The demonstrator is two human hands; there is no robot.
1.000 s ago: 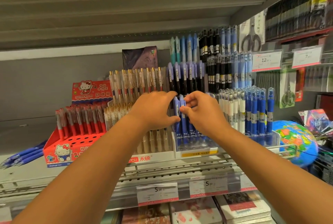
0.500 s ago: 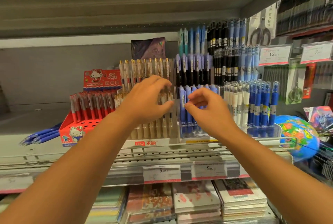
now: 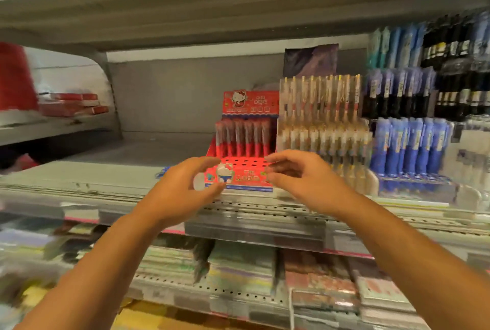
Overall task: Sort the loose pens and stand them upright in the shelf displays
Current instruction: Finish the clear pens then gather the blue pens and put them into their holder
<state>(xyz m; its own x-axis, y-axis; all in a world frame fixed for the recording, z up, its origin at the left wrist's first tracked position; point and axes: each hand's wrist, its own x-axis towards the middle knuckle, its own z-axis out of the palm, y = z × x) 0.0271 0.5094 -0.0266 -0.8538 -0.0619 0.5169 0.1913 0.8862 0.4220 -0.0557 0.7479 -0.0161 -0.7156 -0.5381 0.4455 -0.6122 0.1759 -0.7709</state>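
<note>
Both hands hover empty with fingers loosely spread, the left hand [image 3: 183, 189] at the near left corner of the box [image 3: 249, 179] and the right hand [image 3: 299, 178] at its right. The box sits at the front of the shelf [image 3: 106, 170]. Red pens [image 3: 244, 138] stand upright in its back rows and the front holes are bare. A blue sliver beside its left wall is probably the loose pens [image 3: 162, 172], though blur hides detail. The best approach is probably to gather them with tips aligned and steady the box while slotting each pen straight down.
</note>
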